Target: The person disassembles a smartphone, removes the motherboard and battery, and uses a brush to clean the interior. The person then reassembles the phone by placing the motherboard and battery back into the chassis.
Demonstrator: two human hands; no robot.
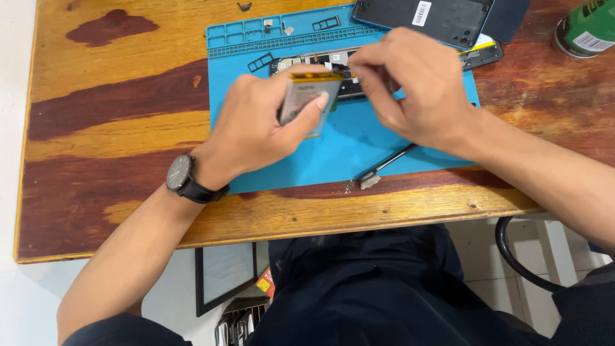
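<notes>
My left hand (259, 122) holds a flat silver phone battery (307, 96) with a yellow top edge, lifted above the blue work mat (339, 150). My right hand (407, 86) pinches at the battery's upper right corner with its fingertips. Behind the hands an opened phone body (301, 61) lies across the mat, partly hidden. A black watch (182, 176) is on my left wrist.
A black phone back cover (426, 19) lies at the mat's top right. A metal tool (384, 168) rests at the mat's front edge. A green can (586, 29) stands at the far right. Small parts sit in the mat's top compartments (269, 27). The wooden table (109, 128) surrounds the mat.
</notes>
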